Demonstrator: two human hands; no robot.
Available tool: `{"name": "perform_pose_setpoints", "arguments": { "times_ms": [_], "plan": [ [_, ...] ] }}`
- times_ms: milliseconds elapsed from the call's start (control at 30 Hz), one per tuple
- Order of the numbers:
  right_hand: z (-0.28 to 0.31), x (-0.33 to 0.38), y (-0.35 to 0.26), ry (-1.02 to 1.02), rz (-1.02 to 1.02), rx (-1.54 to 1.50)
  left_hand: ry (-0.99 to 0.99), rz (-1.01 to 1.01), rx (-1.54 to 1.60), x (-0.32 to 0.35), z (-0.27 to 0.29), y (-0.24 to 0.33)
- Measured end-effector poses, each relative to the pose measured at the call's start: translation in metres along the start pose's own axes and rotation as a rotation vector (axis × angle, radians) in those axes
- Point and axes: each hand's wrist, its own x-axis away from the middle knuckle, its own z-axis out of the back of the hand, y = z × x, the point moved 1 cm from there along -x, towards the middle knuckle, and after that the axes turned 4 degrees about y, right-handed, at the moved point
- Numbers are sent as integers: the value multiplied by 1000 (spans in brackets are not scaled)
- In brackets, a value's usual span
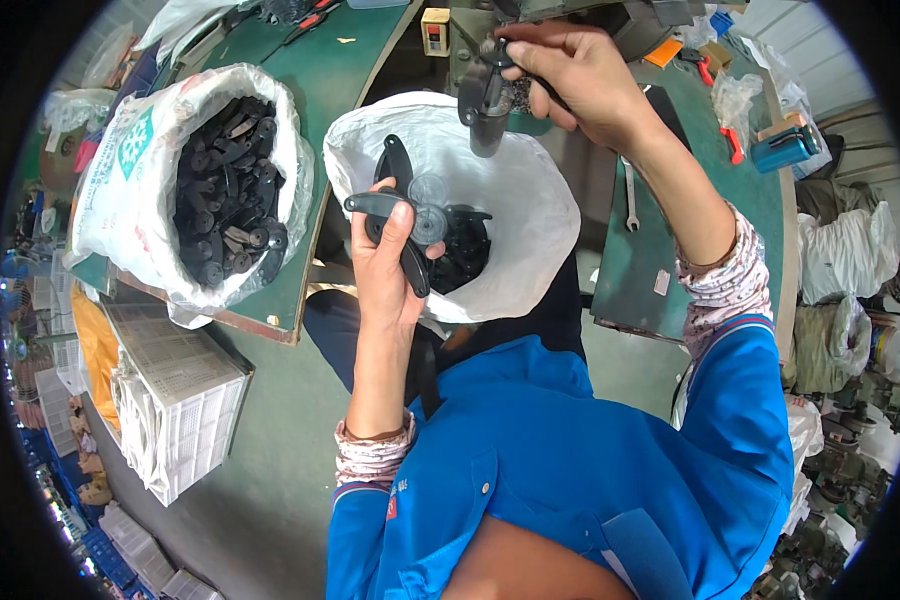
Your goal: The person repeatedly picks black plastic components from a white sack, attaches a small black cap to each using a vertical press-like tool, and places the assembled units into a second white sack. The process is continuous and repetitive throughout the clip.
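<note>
Here I see the left hand [382,262] curled around black parts [374,204], white sack [542,225] below its fingers, and the right hand [575,75] pinching a blurred dark piece [488,105] between nearly closed fingertips

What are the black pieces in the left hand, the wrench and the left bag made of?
Black pieces: maybe plastic, smooth with a soft shine; painted metal is possible. Wrench: likely bare metal, silvery and shiny. Left bag: seems plastic, white and slightly glossy, with crinkled folds.
</note>
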Motion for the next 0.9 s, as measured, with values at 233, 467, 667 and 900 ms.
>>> {"name": "perform_pose_setpoints", "arguments": {
  "times_ms": [233, 467, 667, 900],
  "plan": [
    [-26, 70, 43, -167, 5, -112, 7, 94, 76, -8, 6, -1],
    [-49, 86, 57, -197, 957, 686, -52, 260, 125, -1, -4, -10],
    [-53, 105, 28, 31, 700, -38, 4, 43, -12, -3, 3, -6],
    [-54, 98, 40, -101, 385, 237, -19, -66, -138, 10, -15, -5]
  ]
}}
